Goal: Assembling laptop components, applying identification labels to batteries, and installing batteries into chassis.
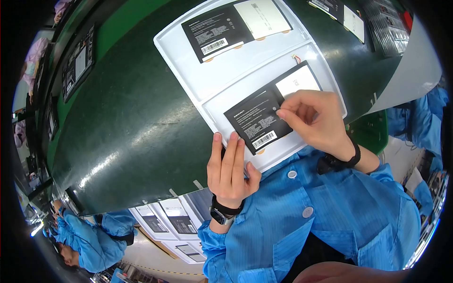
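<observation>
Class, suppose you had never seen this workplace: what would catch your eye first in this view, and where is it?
First, the white tray lying on the dark green belt, with one flat black battery pack in its near compartment and a second pack in the far one. Next, the hands: the right hand pinches at the near pack's top face, while the left hand rests its fingertips at the tray's near edge. Blue sleeves fill the lower right.

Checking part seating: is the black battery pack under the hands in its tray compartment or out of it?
In. The battery pack lies flat inside the white tray's near compartment, the right hand pinching its top face, the left hand at the tray's near edge.
</observation>
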{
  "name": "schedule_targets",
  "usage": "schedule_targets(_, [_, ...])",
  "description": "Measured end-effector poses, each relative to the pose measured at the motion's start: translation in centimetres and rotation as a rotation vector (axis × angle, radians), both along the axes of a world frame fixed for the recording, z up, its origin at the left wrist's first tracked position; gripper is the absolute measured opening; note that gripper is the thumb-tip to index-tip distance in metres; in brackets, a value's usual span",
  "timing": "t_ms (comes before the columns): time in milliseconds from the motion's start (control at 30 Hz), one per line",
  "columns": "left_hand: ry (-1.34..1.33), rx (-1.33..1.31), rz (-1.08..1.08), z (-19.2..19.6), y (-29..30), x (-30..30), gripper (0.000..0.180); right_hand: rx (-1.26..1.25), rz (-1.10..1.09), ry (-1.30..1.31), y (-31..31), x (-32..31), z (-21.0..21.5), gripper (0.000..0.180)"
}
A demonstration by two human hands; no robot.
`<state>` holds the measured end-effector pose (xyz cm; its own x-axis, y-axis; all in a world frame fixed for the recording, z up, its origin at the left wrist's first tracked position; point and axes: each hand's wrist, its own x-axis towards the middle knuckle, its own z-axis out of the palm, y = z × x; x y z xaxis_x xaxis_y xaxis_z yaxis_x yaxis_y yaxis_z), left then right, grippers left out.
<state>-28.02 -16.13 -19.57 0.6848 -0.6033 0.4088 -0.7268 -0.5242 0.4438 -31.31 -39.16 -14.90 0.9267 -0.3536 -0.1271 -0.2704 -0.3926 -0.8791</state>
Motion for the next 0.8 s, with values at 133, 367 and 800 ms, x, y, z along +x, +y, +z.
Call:
schedule_targets(133, [0.007,0.014,-0.002,0.2,0.0,0.1,0.039,-0.013,0.004,-0.012,-0.1,0.0,-0.2,0.009])
schedule_targets(367, [0.015,0.018,0.005,0.2,0.1,0.3,0.039,0.221,0.024,0.034,-0.7,0.2,-0.7,0.009])
schedule_targets(800, [0.193,0.207,-0.123,4.4,-0.6,5.1,0.1,0.005,0.084,-0.018,-0.7,0.3,0.4,0.011])
